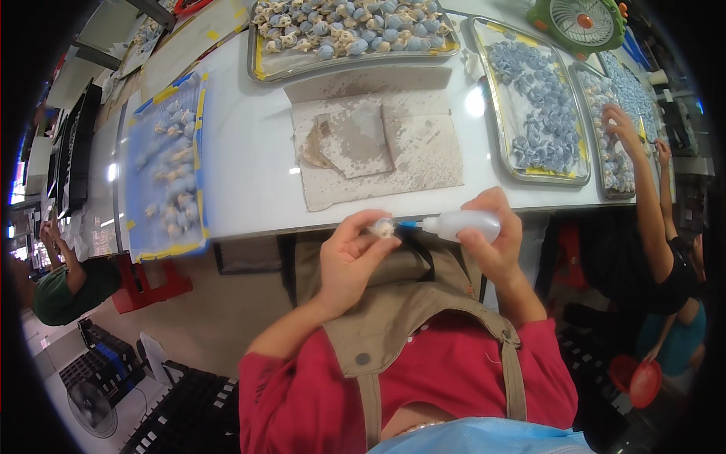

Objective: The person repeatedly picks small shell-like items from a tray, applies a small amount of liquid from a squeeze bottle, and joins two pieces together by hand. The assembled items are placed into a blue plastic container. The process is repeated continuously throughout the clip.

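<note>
Between the thumb and fingers of my left hand (pixel 352 257) is a small figurine (pixel 383 227), cream and pale blue-grey. My right hand (pixel 495 242) grips a white squeeze bottle (pixel 470 225) lying sideways. The bottle's thin blue tip (pixel 409 224) points left and reaches close to the figurine; whether it touches cannot be made out. Both hands are just in front of the table's near edge. Beyond them lies a flattened piece of stained cardboard (pixel 423 166) on the white table (pixel 249 151).
A metal tray (pixel 265 72) of blue-and-cream figurines stands at the back. On the right, another tray (pixel 499 132) holds blue-grey pieces, with a green fan (pixel 582 23) behind. A blue-lined tray (pixel 140 219) of figurines sits left. Co-workers' arms (pixel 643 174) reach in at right.
</note>
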Demonstrator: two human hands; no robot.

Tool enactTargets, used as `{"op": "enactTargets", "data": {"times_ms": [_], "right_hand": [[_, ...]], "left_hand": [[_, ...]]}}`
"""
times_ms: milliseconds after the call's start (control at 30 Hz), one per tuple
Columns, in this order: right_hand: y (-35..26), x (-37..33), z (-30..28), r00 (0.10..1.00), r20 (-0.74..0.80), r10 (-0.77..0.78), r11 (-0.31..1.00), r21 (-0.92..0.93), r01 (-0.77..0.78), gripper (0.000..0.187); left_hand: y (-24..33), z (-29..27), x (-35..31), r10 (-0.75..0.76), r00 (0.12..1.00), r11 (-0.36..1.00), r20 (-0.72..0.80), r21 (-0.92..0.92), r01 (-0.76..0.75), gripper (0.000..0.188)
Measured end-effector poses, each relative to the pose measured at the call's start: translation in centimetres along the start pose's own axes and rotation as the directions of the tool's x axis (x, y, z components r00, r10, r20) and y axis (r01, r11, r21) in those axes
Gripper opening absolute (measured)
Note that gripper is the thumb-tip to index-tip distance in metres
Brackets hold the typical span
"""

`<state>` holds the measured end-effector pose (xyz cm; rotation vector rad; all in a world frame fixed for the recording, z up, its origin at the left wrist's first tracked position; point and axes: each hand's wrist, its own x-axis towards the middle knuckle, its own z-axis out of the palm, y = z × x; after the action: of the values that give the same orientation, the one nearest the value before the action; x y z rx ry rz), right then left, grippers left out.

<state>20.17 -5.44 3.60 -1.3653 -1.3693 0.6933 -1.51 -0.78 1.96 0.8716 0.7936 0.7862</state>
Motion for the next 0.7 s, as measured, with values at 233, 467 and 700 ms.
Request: {"op": "enactTargets", "data": {"times_ms": [233, 467, 700], "right_hand": [[-1.6, 0.7, 0.0, 0.986, 0.002, -0.165, 0.948, -0.277, 0.159, 0.036], [-2.7, 1.5, 0.6, 0.971, 0.036, -0.235, 0.909, -0.346, 0.233, 0.035], [-2.7, 1.8, 0.9, 0.963, 0.063, -0.261, 0.891, -0.367, 0.265, 0.035]], "left_hand": [[-0.5, -0.6, 0.0, 0.027, 1.000, 0.996, -0.001, 0.090, -0.027, 0.039], [-0.5, -0.6, -0.1, 0.071, 0.997, 0.987, -0.005, 0.146, -0.070, 0.038], [-0.6, -0.6, 0.0, 0.076, 0.997, 0.983, 0.007, 0.164, -0.076, 0.039]]}}
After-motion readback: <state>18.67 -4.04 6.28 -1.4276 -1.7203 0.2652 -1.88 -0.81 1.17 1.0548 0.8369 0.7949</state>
